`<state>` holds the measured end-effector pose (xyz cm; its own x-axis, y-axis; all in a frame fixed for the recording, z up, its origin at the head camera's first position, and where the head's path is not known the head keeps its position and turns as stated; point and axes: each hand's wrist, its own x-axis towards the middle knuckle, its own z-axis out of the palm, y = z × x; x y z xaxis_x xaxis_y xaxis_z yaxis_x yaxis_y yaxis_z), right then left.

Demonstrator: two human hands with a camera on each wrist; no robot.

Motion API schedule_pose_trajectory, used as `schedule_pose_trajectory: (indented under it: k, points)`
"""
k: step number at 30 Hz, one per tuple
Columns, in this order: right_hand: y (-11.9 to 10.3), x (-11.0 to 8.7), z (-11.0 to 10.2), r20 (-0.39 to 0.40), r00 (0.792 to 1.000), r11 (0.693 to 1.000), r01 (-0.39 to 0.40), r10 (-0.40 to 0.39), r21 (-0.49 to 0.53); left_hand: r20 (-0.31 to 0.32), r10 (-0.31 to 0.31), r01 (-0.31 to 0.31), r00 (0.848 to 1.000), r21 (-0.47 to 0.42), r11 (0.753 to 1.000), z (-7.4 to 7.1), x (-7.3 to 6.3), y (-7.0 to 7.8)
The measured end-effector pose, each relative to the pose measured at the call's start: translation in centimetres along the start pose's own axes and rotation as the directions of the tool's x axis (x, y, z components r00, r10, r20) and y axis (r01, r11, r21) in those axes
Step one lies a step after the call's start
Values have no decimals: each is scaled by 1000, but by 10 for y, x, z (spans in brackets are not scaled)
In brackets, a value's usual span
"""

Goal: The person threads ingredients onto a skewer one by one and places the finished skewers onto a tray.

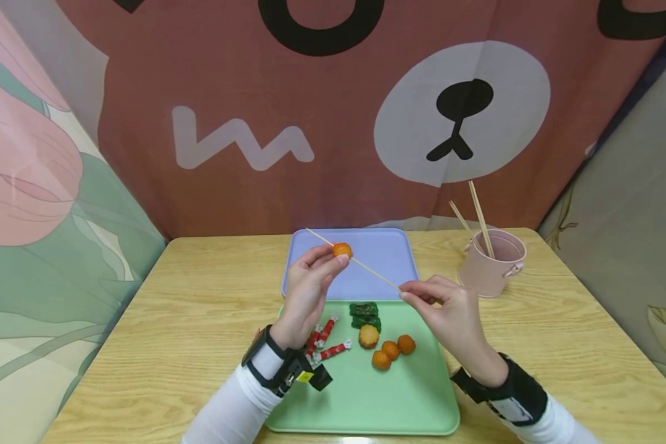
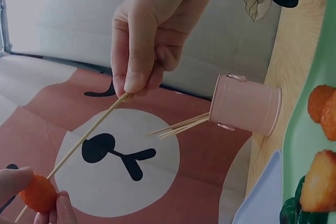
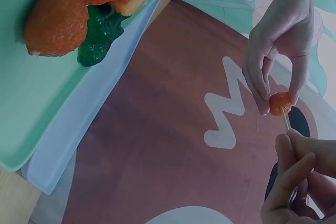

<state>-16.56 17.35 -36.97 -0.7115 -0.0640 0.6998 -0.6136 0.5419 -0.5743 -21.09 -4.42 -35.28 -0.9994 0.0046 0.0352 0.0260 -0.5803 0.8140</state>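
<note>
White sleeves (image 1: 232, 404) are filling the foreground, the left hand (image 1: 306, 290) pinching an orange ball (image 1: 342, 250) threaded on a stick (image 1: 374, 272) in mid-air, the right hand (image 1: 449, 313) gripping the stick's near end, and any over-tight squeeze is risking a split ball!

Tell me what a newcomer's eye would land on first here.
Probably the huge brown fabric backdrop with its pale grey oval muzzle, hanging behind the wooden table. Then the round orange ball threaded on a thin pale wooden skewer, near the centre of the head view, the left hand pinching the ball and the right hand one end of the skewer.
</note>
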Motion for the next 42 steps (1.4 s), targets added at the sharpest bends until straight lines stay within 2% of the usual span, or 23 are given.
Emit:
schedule_pose_trajectory:
  k: [9,19,31,42]
  points:
    - [-3,2,5,-5,999,999,43,-43,11,62,-67,62,996,78,995,8,-6,-14]
    - [-4,3,7,-1,999,999,35,-35,15,87,-82,73,993,97,993,11,-12,-21]
    - [-6,6,11,-8,997,997,77,-77,1,112,-94,79,989,136,988,15,-18,-27]
    - [-4,4,11,14,999,999,36,-36,-13,104,-101,87,989,128,988,15,-19,-30]
